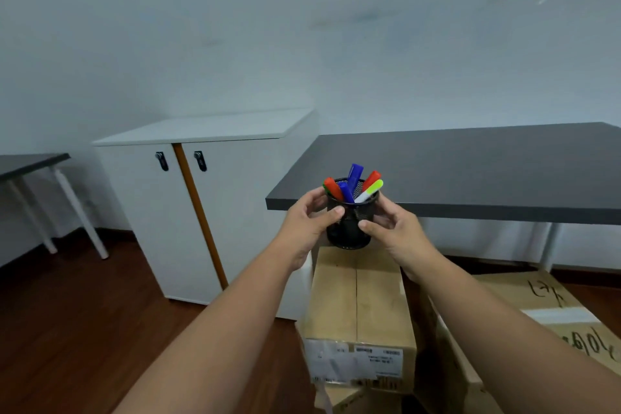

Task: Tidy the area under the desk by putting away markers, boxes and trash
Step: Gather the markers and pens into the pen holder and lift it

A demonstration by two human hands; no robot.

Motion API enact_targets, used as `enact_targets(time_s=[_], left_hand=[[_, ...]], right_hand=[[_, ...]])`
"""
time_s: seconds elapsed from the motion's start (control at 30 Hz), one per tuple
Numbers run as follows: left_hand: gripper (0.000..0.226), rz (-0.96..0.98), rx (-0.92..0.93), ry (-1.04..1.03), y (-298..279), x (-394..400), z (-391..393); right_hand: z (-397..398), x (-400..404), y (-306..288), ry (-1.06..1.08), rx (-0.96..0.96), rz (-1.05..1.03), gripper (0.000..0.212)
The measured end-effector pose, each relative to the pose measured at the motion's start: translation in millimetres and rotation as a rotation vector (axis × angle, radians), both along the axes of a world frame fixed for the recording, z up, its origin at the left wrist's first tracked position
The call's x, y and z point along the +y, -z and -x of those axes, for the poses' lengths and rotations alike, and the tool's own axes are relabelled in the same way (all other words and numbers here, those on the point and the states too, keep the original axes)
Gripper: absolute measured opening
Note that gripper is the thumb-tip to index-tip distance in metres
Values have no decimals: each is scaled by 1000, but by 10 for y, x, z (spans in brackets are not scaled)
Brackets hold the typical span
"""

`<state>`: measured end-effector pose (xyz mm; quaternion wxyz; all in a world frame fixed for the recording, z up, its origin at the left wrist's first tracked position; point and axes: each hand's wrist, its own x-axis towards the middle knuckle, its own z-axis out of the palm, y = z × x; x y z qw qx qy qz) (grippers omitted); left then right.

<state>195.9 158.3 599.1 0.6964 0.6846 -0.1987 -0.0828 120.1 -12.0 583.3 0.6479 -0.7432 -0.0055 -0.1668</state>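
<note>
A dark desk (470,165) is spanning the right side, with cardboard boxes (359,312) sitting below its front edge. Both hands are gripping a black mesh cup (349,228) in the air above the nearest box, left hand (307,223) and right hand (395,228) curling fingers round its sides. Coloured markers (353,183) are standing inside it.

Even, soft indoor light with a cool bluish cast; no glare. Wide-angle distortion bends the bench (470,171) edge and tilts the cabinet (188,212) toward the frame's margins. Faint smudges mottle the wall (302,27). Shadows are weak, darkest beneath the bench. Box (359,312) labels are blurred and unreadable.
</note>
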Motion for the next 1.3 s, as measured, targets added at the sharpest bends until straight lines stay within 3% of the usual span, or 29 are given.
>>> enact_targets(time_s=[0.2, 0.5, 0.67, 0.87, 1.07, 1.3], left_hand=[[58, -25, -17, 0, -56, -183, -377], [54, -119, -31, -23, -119, -404, -1017], [66, -339, -130, -21, -134, -525, -1326], [53, -370, -99, -122, 55, -667, -1639], [21, -452, -120, -226, 122, -796, -1849], [38, -408, -69, -118, 176, -843, -2183]], right_hand=[[-356, -115, -48, 56, -6, -36, 66], [-1054, -463, -202, 93, 81, 138, 68], [-1342, -662, -150, 155, 205, 297, 63], [-1571, -811, -85, 213, 261, 258, 56], [-1703, -853, -56, 190, 226, 288, 56], [-2102, -960, 1, 205, 215, 334, 56]])
